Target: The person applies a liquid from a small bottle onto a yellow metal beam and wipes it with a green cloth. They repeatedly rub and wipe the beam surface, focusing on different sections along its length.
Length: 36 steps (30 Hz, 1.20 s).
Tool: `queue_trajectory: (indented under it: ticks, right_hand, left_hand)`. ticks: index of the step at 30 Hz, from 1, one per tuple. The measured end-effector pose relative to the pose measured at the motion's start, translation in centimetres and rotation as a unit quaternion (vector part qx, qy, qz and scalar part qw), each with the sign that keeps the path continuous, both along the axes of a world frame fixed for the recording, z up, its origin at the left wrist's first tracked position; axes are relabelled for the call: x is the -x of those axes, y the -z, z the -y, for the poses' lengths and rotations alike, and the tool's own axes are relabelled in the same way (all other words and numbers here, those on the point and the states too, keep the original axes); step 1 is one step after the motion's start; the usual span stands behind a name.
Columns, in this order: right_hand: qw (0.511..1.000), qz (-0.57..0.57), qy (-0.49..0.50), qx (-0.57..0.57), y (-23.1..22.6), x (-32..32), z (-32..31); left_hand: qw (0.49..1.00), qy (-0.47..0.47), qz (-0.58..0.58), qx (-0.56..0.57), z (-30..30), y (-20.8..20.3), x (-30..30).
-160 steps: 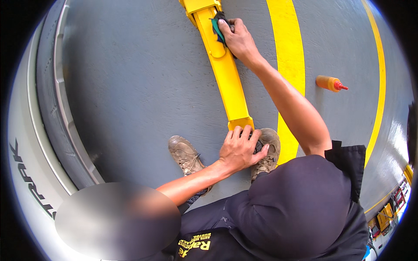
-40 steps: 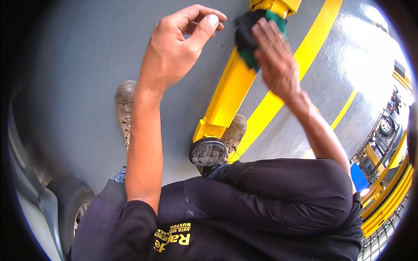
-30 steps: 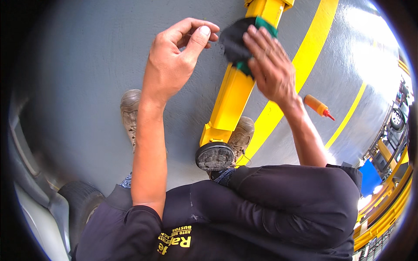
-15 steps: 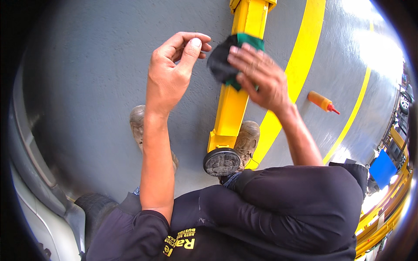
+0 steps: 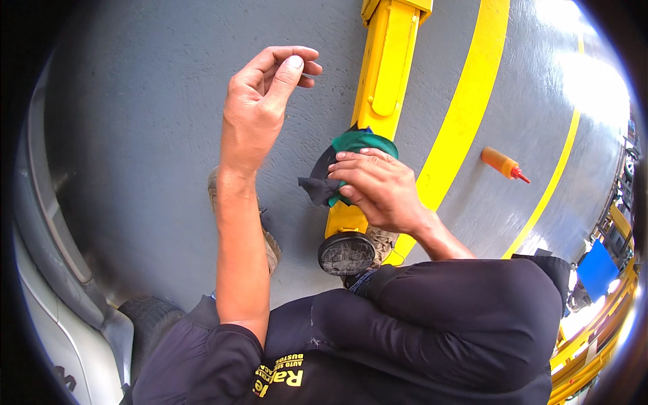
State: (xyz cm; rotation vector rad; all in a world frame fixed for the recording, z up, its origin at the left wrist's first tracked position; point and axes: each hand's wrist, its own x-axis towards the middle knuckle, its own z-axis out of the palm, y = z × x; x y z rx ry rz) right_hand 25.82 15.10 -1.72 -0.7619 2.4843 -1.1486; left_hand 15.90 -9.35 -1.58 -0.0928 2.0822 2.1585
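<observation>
My right hand (image 5: pixel 380 182) presses a black and green cloth (image 5: pixel 364 142) onto the yellow steel lift arm (image 5: pixel 393 71), its fingers bent over the fabric. One dark corner of the cloth sticks out to the left. A round black rubber pad (image 5: pixel 346 253) caps the near end of the lift arm, just below the cloth. Raised to the left of the lift arm is my left hand (image 5: pixel 260 101), loosely curled, thumb apart from the fingers, with nothing in it.
An orange squeeze bottle (image 5: pixel 500 163) with a red tip lies on the grey floor (image 5: pixel 148 148) to the right, between two yellow stripes. My shoes stand on either side of the pad. A light-coloured car (image 5: pixel 50 317) with a black tyre (image 5: pixel 150 320) is at the lower left.
My right hand has slid the cloth along the lift arm toward me, uncovering its upper stretch. My left hand has barely shifted.
</observation>
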Motion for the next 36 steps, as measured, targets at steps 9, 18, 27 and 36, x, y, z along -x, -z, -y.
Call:
queue_trajectory:
  ticks: [9,18,27,36]
  right_hand:
    - [0.607,0.428,0.4,0.537,-2.5,6.3,-2.5]
    - [0.813,0.364,0.325,0.318,-2.6,6.3,-3.1]
    - [0.918,-0.014,0.391,0.071,3.3,6.4,-6.7]
    - [0.894,-0.22,0.389,-0.026,12.5,4.4,-11.7]
  left_hand:
    - [0.973,0.11,0.169,-0.11,-3.4,-1.1,-1.7]
    - [0.941,0.019,0.176,-0.29,-2.2,-0.2,-2.3]
    - [0.81,-0.132,0.114,-0.56,0.6,0.1,-2.2]
    - [0.91,0.049,-0.22,0.348,-13.9,6.2,-1.8]
